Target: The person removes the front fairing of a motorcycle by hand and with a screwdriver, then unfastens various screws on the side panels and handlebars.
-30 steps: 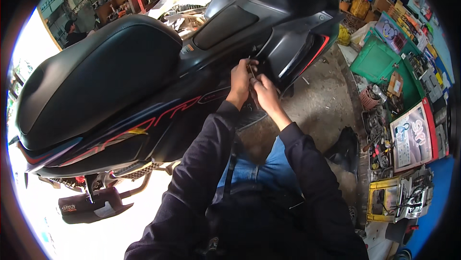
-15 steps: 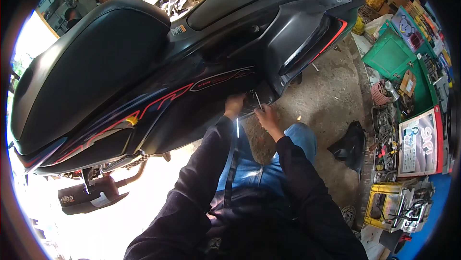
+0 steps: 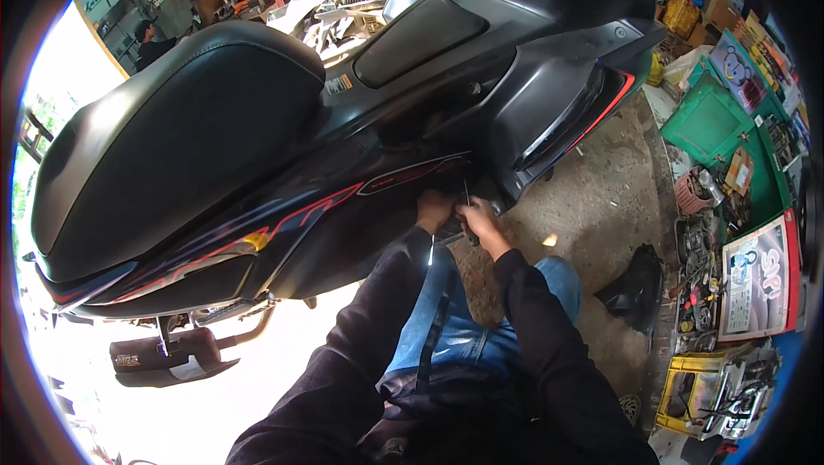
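Note:
A black scooter [image 3: 180, 147] with red striping fills the view's left and middle. At its lower side panel, my right hand [image 3: 484, 218] is closed around a screwdriver [image 3: 467, 193], whose thin shaft stands up above my fingers toward the dark bodywork. Part of a dark handle shows below that hand. Close by on its left, my left hand [image 3: 436, 209] is against the scooter's lower edge, its fingertips hidden in shadow. The two hands nearly touch. A thin bright strip shows beside my left wrist; I cannot tell what it is.
On the right are a green metal box [image 3: 708, 121], a red-edged picture panel [image 3: 760, 280], a yellow crate [image 3: 682, 392] and assorted parts. A black plastic piece [image 3: 633, 289] lies on the concrete floor [image 3: 605, 182]. An exhaust muffler [image 3: 167, 358] juts out lower left. Another person [image 3: 153, 44] is at the back.
My right hand has come closer to my left, and the screwdriver's shaft stands more upright. The whole view has shifted, so the scooter appears farther right and lower.

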A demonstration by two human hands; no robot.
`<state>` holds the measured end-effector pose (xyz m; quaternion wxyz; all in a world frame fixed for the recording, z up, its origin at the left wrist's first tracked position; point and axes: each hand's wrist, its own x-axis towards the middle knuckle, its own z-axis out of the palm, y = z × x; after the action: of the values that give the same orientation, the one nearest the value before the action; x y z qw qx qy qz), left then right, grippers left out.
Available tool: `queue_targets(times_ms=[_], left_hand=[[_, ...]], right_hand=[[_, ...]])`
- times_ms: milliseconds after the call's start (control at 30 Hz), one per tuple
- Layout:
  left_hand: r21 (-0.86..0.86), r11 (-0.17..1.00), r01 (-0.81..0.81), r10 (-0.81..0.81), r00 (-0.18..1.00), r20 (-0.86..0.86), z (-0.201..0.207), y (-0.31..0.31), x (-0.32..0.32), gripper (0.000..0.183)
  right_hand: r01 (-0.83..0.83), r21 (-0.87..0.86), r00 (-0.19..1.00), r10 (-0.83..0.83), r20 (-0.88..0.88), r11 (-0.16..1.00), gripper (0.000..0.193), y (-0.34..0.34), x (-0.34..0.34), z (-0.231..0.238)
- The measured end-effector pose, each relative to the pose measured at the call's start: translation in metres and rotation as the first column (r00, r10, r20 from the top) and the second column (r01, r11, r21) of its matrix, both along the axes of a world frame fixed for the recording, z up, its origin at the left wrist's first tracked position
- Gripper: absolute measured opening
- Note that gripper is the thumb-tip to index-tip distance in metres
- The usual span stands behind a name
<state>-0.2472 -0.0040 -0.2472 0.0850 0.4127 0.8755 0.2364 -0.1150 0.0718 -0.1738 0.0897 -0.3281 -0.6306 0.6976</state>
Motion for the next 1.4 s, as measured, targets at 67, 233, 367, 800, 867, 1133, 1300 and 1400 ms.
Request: queue_targets(times_ms=[67,233,367,800,867,1133,1300,1400], left_hand=[[0.080,0.997,0.008,-0.006,1.000,-0.030,0.002,0.005,0.009,0.034],[0.433,0.724,-0.537,-0.086,0.552,0.829,0.032,0.015,0.040,0.024],[0.304,0.581,-0.755,-0.201,0.228,0.953,0.073,0.018,0.051,0.027],[0.624,0.543,-0.562,-0.459,0.424,0.781,0.200,0.017,0.085,0.019],[0.689,0.526,-0.499,-0.452,0.522,0.723,0.220,0.014,0.078,0.024],[0.815,0.453,-0.361,-0.613,0.538,0.579,0.312,0.017,0.054,0.031],[0.877,0.417,-0.238,-0.637,0.612,0.469,0.360,0.007,0.047,0.033],[0.867,0.453,-0.210,-0.586,0.663,0.466,0.379,0.001,0.048,0.035]], right_hand=[[-0.009,0.036,0.999,0.011,-0.043,0.999,0.013,0.001,0.006,-0.003],[0.021,0.081,1.000,-0.019,-0.023,0.996,0.020,0.004,0.028,0.008],[-0.096,0.022,0.995,0.097,-0.013,0.995,0.024,-0.002,0.045,0.031],[0.060,0.386,0.956,0.058,-0.288,0.921,0.022,0.001,0.047,0.107],[0.122,0.518,0.942,0.066,-0.329,0.847,0.022,-0.005,0.037,0.129],[0.072,0.363,0.900,0.096,-0.424,0.929,0.025,-0.012,0.024,0.229],[0.063,0.415,0.873,0.152,-0.463,0.908,0.018,-0.008,0.017,0.282],[0.039,0.465,0.871,0.198,-0.450,0.885,0.011,-0.009,0.014,0.297]])
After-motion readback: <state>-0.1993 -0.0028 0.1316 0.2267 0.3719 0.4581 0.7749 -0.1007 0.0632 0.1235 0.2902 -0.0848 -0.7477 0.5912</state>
